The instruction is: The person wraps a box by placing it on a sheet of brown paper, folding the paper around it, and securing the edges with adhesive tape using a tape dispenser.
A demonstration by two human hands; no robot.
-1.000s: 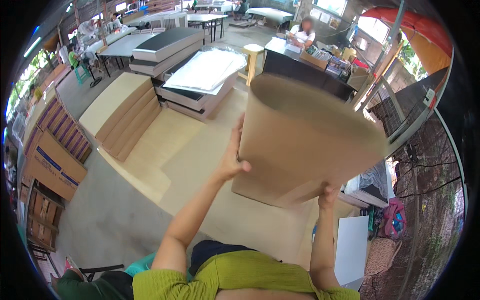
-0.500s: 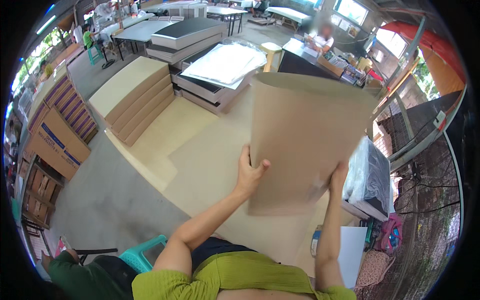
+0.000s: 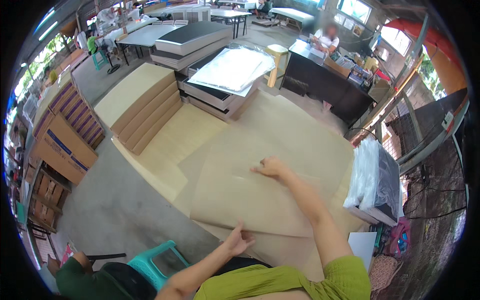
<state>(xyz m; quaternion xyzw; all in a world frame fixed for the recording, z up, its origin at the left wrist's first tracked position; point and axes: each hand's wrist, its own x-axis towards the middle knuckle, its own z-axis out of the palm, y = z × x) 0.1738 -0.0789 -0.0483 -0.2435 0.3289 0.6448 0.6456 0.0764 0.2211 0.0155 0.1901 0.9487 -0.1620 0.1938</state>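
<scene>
A large brown paper sheet (image 3: 235, 200) lies over other brown paper on the table, its near edge slightly raised and rounded. I cannot tell whether it is folded double. My left hand (image 3: 238, 242) is at that near edge, thumb against the paper and fingers apart in front of it. Farther in, my right hand (image 3: 272, 168) rests on top of the sheet, fingers stretched to the left and partly bent. Neither hand grips anything that I can see. Under the sheet, a wider layer of brown paper (image 3: 300, 130) spreads toward the far right.
Brown stacked packs (image 3: 145, 105) stand at the table's left. Behind are black-topped stacks (image 3: 190, 37) and plastic-covered white sheets (image 3: 232, 67). Plastic-wrapped stacks (image 3: 372, 175) stand at right. A teal stool (image 3: 150, 265) is beside me; a person in dark green (image 3: 95, 277) sits near it.
The raised, curled brown paper has come down flat on the table. My right hand has moved left onto it; my left hand has dropped to the near edge and released its hold.
</scene>
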